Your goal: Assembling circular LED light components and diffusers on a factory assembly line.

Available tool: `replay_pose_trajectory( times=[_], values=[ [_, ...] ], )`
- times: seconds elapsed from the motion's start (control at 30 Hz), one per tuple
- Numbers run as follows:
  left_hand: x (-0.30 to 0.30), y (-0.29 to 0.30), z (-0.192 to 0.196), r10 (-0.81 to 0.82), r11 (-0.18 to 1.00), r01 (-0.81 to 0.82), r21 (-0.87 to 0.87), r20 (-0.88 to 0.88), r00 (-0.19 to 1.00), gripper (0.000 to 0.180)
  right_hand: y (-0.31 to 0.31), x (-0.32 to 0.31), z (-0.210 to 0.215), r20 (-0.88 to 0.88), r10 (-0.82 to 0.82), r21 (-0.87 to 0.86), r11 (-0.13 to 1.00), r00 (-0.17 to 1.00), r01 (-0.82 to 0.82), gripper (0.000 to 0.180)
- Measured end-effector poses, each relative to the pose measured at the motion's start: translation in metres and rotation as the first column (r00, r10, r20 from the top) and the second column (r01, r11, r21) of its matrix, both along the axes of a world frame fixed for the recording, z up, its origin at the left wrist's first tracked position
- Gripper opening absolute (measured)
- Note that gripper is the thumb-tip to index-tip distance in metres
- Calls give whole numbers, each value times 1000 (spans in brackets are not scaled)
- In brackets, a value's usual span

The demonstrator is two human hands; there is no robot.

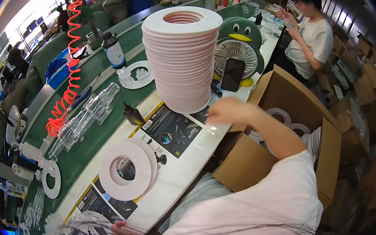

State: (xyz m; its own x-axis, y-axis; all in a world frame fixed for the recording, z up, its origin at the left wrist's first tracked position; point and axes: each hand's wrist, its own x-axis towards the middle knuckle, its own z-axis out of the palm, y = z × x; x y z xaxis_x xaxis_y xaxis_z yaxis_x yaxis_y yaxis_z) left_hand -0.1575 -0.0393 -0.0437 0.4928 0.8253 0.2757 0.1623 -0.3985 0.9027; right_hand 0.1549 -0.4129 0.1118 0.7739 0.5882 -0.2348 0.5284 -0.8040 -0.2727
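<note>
A tall stack of pale pink foam rings [180, 57] stands on the white table edge [187, 163]. My right hand [226, 111] reaches out to the foot of that stack, blurred, fingers stretched toward it with nothing seen in them. Nearer to me a short pile of the same rings [127, 171] lies flat on a dark printed sheet [173, 129]. Only the fingers of my left hand [122, 230] show at the bottom edge, beside clear plastic parts [89, 226]; whether they hold anything is hidden.
An open cardboard box [247, 165] with more rings [284, 116] sits at my right. A penguin-shaped fan [239, 45] and a phone [232, 74] stand behind the stack. A green belt [98, 140] carries clear parts [85, 116], a bottle [114, 50], a red coiled hose [70, 59]. Another person [313, 39] works beyond.
</note>
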Motion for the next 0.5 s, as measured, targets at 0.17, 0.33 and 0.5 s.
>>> replay_pose_trajectory(
  times=[0.17,0.33,0.5],
  values=[
    [3,-2,5,-47,999,48,26,-4,999,44,-163,53,-66,211,-555,50,828,805,558,40],
    [8,0,5,-57,996,59,69,-29,998,44,-174,91,-93,255,-662,281,748,705,601,49],
    [7,0,6,-40,992,47,119,-58,998,44,-152,104,-101,146,-681,51,730,718,682,67]
  ],
)
